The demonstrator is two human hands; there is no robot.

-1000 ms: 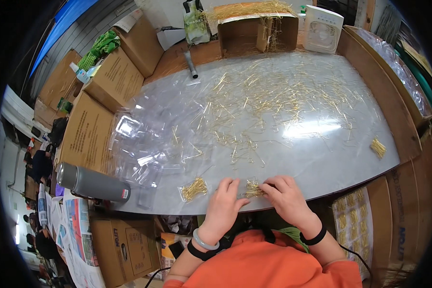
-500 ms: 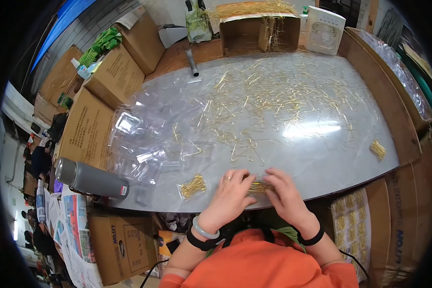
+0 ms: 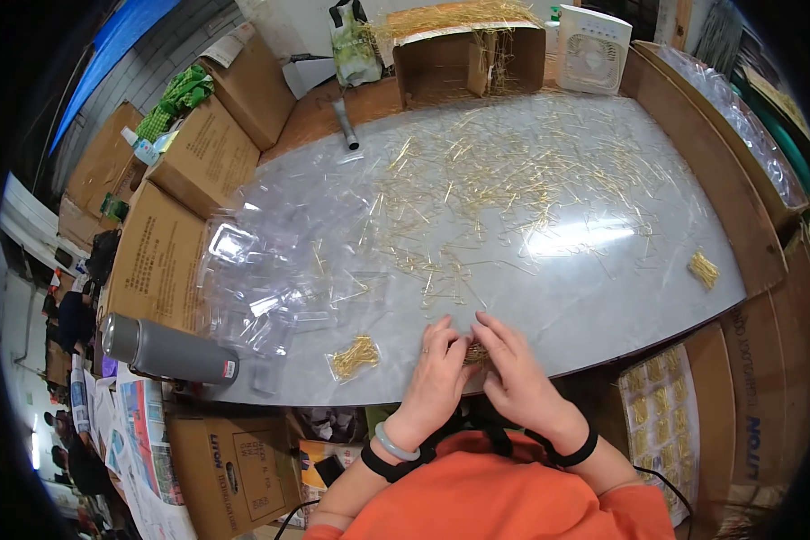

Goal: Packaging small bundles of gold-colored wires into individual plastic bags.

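Near the table's front edge, my left hand [image 3: 435,371] and my right hand [image 3: 520,373] are closed around the two sides of a small bundle of gold wire hooks [image 3: 476,352]. My fingers and palms hide most of the bundle. To the left of my hands, a clear plastic tray filled with gold hooks [image 3: 355,358] lies on the grey table [image 3: 603,315]. Another bundle of hooks [image 3: 704,269] sits by the right edge. Many loose gold hooks [image 3: 513,180] are scattered over the middle and far part of the table.
Clear plastic trays [image 3: 270,261] are heaped at the left. A grey bottle [image 3: 171,349] lies at the table's left corner. Cardboard boxes [image 3: 157,261] line the left side, and a cardboard wall [image 3: 711,162] the right. A white fan [image 3: 594,52] stands at the back.
My hands have drawn closer together around the hook bundle, which shows less between them and looks more compact. The whole view has shifted slightly.
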